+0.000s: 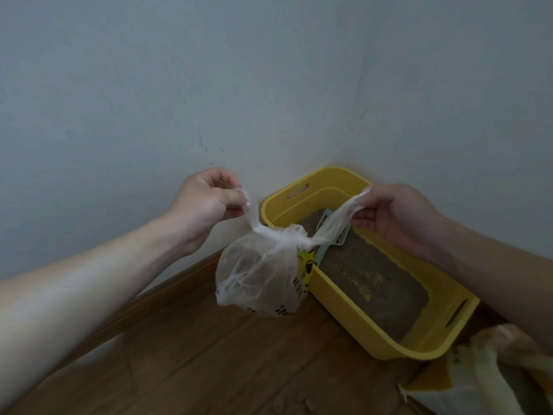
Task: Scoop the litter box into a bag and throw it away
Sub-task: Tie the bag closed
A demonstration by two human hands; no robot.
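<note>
Pinching one stretched handle of the knotted translucent bag (257, 274) in each of the hands, left hand (206, 202) at ten o'clock from the knot, right hand (395, 217) at two. Hanging above the wooden floor (209, 354), just beside the yellow litter box (338, 304) at four o'clock.

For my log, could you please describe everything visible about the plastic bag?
The plastic bag is thin, translucent white film with yellow-and-black print. It hangs bulging in front of the litter box, neck cinched, two twisted ends pulled apart, one pinched by the left hand, the other by the right hand.
</note>
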